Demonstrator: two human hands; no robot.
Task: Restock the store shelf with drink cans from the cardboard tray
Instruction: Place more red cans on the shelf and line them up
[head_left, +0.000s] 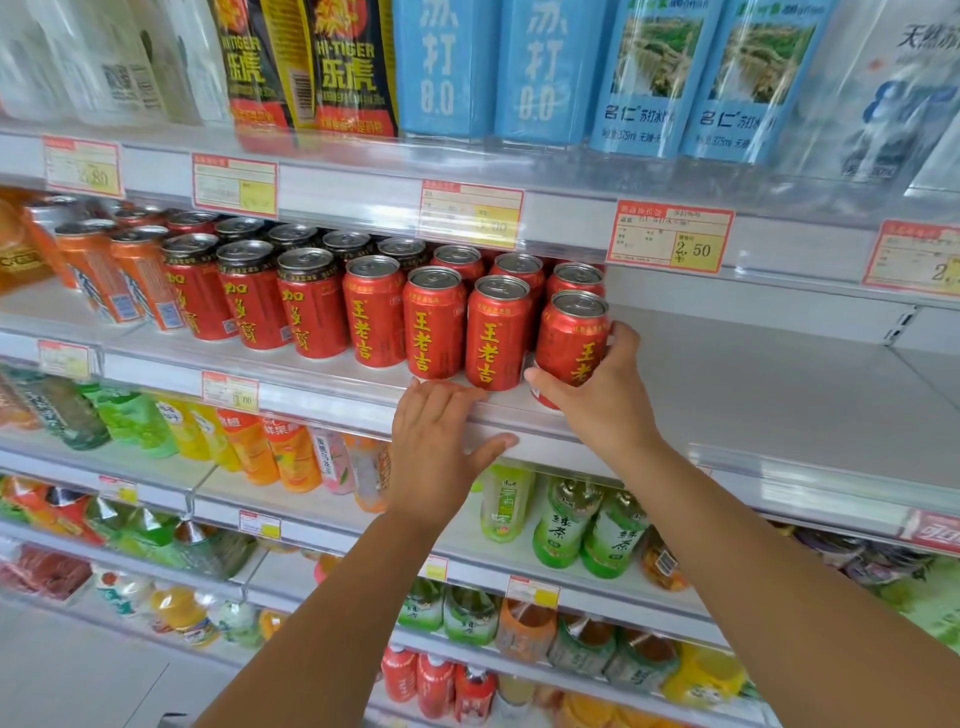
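Observation:
My right hand (605, 400) grips a red drink can (569, 338) with yellow characters, standing at the right end of the front row on the second shelf (727, 374). Three matching red cans (496, 332) stand to its left, with more red cans behind them. My left hand (434, 441) rests flat on the shelf's front rail, fingers straight, just below those cans. No cardboard tray is in view.
Darker red cans (311, 306) and orange cans (140, 280) fill the shelf's left part. Its right part is bare white board. Blue cartons (545, 67) sit on the shelf above, green tea bottles (566, 525) and juice bottles (291, 457) below. Price tags line the rails.

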